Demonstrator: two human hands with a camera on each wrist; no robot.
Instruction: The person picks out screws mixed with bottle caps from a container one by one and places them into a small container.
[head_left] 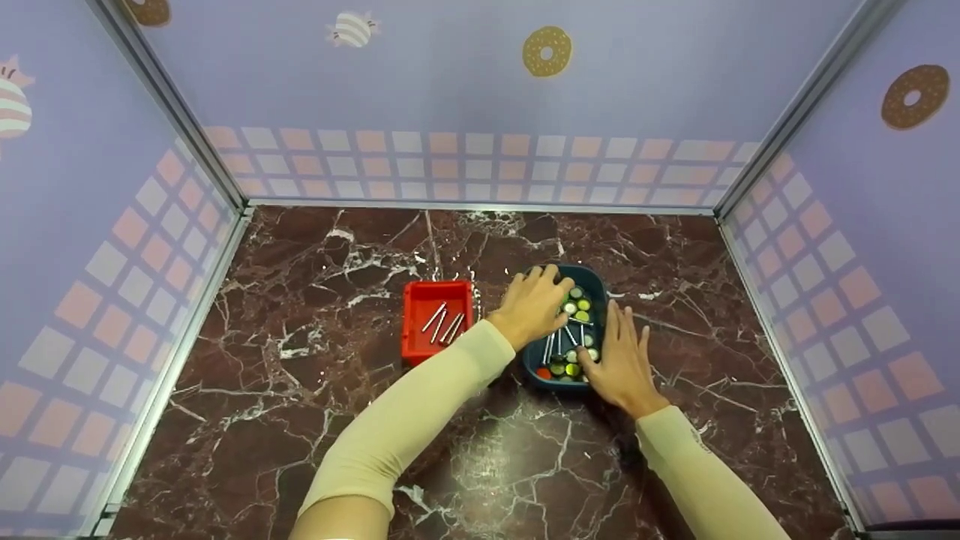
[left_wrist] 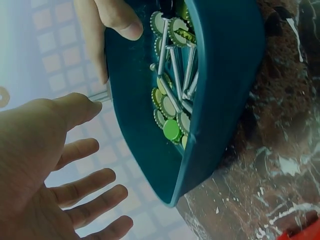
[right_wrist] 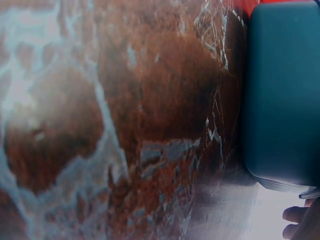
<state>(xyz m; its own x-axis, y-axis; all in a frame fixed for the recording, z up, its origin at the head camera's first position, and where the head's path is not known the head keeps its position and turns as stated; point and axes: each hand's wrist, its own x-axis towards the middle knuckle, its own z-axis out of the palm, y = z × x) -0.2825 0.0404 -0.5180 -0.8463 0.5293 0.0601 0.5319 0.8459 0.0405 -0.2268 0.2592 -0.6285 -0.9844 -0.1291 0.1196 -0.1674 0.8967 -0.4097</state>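
Note:
A dark teal bin holds ridged bottle caps, one of them a green cap, and several long silvery nails. My left hand hovers over the bin's left side with nothing in its grasp; in the left wrist view its fingers are spread beside the rim. At the right side, my right hand holds the bin's wall, its thumb over the rim and the other fingers along the outside. The right wrist view shows the bin's outer wall.
Left of the teal bin stands a smaller red bin with several silvery nails in it. Both bins are on a dark red marbled tabletop. Patterned panels enclose the back and both sides.

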